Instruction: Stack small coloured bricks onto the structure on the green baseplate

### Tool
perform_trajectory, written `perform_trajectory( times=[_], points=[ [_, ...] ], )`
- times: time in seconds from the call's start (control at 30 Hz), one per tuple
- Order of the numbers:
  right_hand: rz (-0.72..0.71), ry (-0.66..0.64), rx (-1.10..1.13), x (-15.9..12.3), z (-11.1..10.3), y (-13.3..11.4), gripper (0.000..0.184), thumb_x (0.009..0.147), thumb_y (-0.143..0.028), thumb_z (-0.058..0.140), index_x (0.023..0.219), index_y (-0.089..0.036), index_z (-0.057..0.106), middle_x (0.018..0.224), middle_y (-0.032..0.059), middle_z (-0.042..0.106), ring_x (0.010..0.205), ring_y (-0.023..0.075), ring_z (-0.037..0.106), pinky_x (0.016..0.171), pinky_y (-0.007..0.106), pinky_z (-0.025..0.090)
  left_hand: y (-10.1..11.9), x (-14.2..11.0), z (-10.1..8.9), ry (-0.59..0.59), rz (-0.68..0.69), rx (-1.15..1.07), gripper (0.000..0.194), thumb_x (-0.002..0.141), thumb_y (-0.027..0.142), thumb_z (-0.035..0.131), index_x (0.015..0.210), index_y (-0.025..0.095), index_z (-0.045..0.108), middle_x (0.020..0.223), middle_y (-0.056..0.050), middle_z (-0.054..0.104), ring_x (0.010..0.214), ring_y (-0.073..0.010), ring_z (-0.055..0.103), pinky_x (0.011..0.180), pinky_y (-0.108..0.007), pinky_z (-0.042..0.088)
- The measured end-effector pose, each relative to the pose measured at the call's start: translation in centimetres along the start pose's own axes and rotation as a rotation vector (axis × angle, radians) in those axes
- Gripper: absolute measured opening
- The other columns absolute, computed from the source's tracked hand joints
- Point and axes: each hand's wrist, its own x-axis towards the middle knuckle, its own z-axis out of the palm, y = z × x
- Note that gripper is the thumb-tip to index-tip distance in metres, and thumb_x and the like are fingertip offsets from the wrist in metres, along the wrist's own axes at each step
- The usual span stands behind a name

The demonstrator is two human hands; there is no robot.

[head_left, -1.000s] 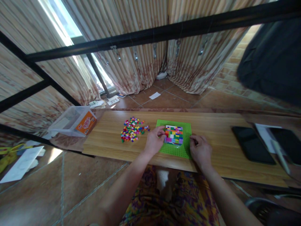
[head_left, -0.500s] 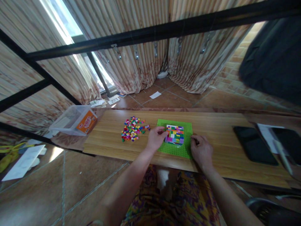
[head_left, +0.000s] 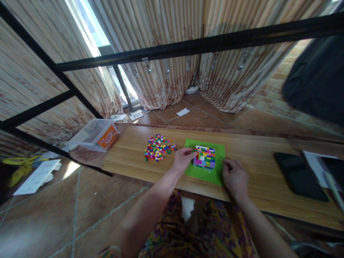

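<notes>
A green studded baseplate (head_left: pixel 204 175) lies on the wooden table, carrying a roughly square block of multicoloured building bricks (head_left: pixel 205 157). My left hand (head_left: pixel 183 159) reaches over the plate's left side, thumb and forefinger brought together at the left edge of the block beside red bricks. Whatever is between those fingertips is too small to make out. At the plate's right edge, my right hand (head_left: pixel 236 175) has its fingers curled and closed on the rim. Left of my left hand lies a loose pile of small coloured bricks (head_left: pixel 157 148).
A clear plastic box (head_left: pixel 92 136) with an orange label stands beyond the table's left end. On the right of the wooden table (head_left: pixel 258 154) lie a dark phone-like slab (head_left: pixel 299 175), papers and another dark device. A black metal bar (head_left: pixel 172 50) crosses in front of the curtains.
The whole view has shifted, so things appear further right and slightly lower. Both hands keep about the same places on the baseplate, with the left fingertips still at the block's left edge.
</notes>
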Motion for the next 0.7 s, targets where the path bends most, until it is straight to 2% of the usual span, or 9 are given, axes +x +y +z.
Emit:
perform_trajectory(
  times=[0.1, 0.17, 0.33, 0.43, 0.5, 0.6, 0.7],
  points=[
    [0.004, -0.003, -0.007, 0.1, 0.0, 0.0, 0.032, 0.086, -0.032, 0.045, 0.090, -0.017, 0.072, 0.088, 0.0101, 0.068, 0.075, 0.0209, 0.058, 0.066, 0.032, 0.041, 0.7, -1.0, -1.3, 0.024, 0.014, -0.014, 0.012, 0.083, 0.025, 0.065, 0.086, 0.014, 0.068, 0.072, -0.003, 0.066, 0.062, -0.0097, 0.059, 0.064, -0.025, 0.050],
    [0.009, -0.015, -0.014, 0.1, 0.0, 0.1, 0.033, 0.086, -0.033, 0.044, 0.090, -0.017, 0.072, 0.089, 0.0104, 0.068, 0.073, 0.0205, 0.057, 0.065, 0.032, 0.040, 0.9, -1.7, -3.0, 0.053, 0.025, -0.008, 0.012, 0.085, 0.025, 0.060, 0.086, 0.015, 0.067, 0.072, -0.002, 0.066, 0.063, -0.0090, 0.059, 0.065, -0.024, 0.050],
    [0.000, -0.012, -0.018, 0.1, 0.1, 0.4, 0.033, 0.085, -0.035, 0.045, 0.089, -0.016, 0.072, 0.087, 0.0102, 0.068, 0.072, 0.0204, 0.057, 0.063, 0.032, 0.040, 0.3, -3.5, -9.2, 0.182, 0.064, 0.092, 0.012, 0.076, 0.020, 0.062, 0.085, 0.016, 0.068, 0.072, 0.000, 0.067, 0.066, -0.0103, 0.061, 0.066, -0.023, 0.050],
    [0.000, -0.013, -0.032, 0.0, 0.1, 0.5, 0.031, 0.085, -0.034, 0.047, 0.090, -0.017, 0.072, 0.087, 0.0096, 0.068, 0.071, 0.0202, 0.057, 0.062, 0.031, 0.039, -0.1, -4.4, -13.0, 0.329, 0.129, 0.306, 0.014, 0.074, 0.017, 0.061, 0.085, 0.016, 0.069, 0.078, -0.001, 0.070, 0.072, -0.0123, 0.064, 0.070, -0.024, 0.050],
    [-0.001, -0.012, -0.046, 0.0, 0.0, 0.6, 0.030, 0.085, -0.033, 0.048, 0.091, -0.017, 0.072, 0.088, 0.0095, 0.067, 0.070, 0.0196, 0.056, 0.062, 0.031, 0.039, -0.2, -4.8, -14.7, 0.394, 0.136, 0.430, 0.016, 0.075, 0.014, 0.060, 0.088, 0.016, 0.069, 0.081, -0.002, 0.071, 0.075, -0.0132, 0.064, 0.073, -0.025, 0.051],
    [-0.007, -0.011, -0.064, 0.0, -0.1, 0.6, 0.031, 0.086, -0.033, 0.047, 0.093, -0.016, 0.072, 0.088, 0.0095, 0.067, 0.069, 0.0192, 0.056, 0.062, 0.031, 0.038, -0.1, -5.0, -15.7, 0.402, 0.167, 0.610, 0.019, 0.078, 0.012, 0.057, 0.093, 0.015, 0.068, 0.083, -0.004, 0.071, 0.075, -0.0141, 0.064, 0.073, -0.027, 0.051],
    [-0.011, -0.019, -0.060, 0.0, -0.1, 0.8, 0.032, 0.086, -0.035, 0.047, 0.092, -0.016, 0.073, 0.087, 0.0097, 0.067, 0.069, 0.0197, 0.056, 0.062, 0.031, 0.038, 0.0, -4.8, -14.9, 0.377, 0.220, 0.704, 0.019, 0.082, 0.011, 0.056, 0.095, 0.016, 0.069, 0.088, -0.005, 0.070, 0.079, -0.0151, 0.064, 0.076, -0.029, 0.052]
  ],
)
